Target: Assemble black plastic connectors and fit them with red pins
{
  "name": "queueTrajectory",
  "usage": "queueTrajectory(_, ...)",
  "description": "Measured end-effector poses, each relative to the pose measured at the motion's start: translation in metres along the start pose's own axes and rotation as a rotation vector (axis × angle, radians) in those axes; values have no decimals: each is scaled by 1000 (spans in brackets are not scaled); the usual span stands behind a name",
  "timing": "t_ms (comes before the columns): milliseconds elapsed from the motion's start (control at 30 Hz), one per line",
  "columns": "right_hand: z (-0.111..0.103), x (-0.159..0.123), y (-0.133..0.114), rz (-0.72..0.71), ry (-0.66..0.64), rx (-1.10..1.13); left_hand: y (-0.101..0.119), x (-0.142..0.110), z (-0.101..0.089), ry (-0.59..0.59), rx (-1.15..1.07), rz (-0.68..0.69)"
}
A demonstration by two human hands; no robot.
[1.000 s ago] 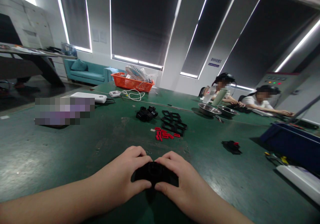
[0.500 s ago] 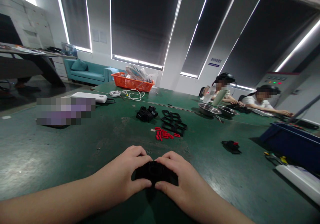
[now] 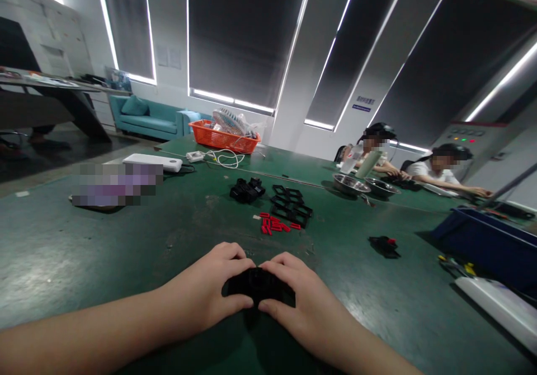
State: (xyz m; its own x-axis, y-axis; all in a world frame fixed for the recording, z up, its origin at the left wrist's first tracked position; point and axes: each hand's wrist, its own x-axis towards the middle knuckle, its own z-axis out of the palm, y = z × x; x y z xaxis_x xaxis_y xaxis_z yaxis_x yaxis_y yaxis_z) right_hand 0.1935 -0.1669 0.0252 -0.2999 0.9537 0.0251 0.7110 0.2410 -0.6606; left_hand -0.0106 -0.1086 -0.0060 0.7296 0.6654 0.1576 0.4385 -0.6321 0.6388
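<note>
Both hands grip one black plastic part (image 3: 257, 286) close to the table's near side. It has a rounded raised middle; its exact kind I cannot make out. My left hand (image 3: 213, 285) holds its left end, thumb in front and fingers behind. My right hand (image 3: 300, 294) has the right end in the same way, the fingertips of the two hands almost meeting. Beyond them lie several small red clips (image 3: 274, 225), several black rectangular frames (image 3: 291, 204) and a pile of black blocky parts (image 3: 246, 190).
To the right are a black part with a red piece (image 3: 385, 246), a blue bin (image 3: 482, 241) and a white power strip (image 3: 497, 302). Metal bowls (image 3: 351, 185) stand farther back near two seated people. An orange basket (image 3: 226, 137), white cable and power bank (image 3: 153, 162) lie at the far left.
The view has shifted slightly. Both hands keep their hold on the black part, with barely any movement.
</note>
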Motion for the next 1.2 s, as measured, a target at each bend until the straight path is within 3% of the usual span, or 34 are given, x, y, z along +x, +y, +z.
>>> queueTrajectory(1200,1,2,-2,-28,-4,-77,1,0,-5,-2,69,35)
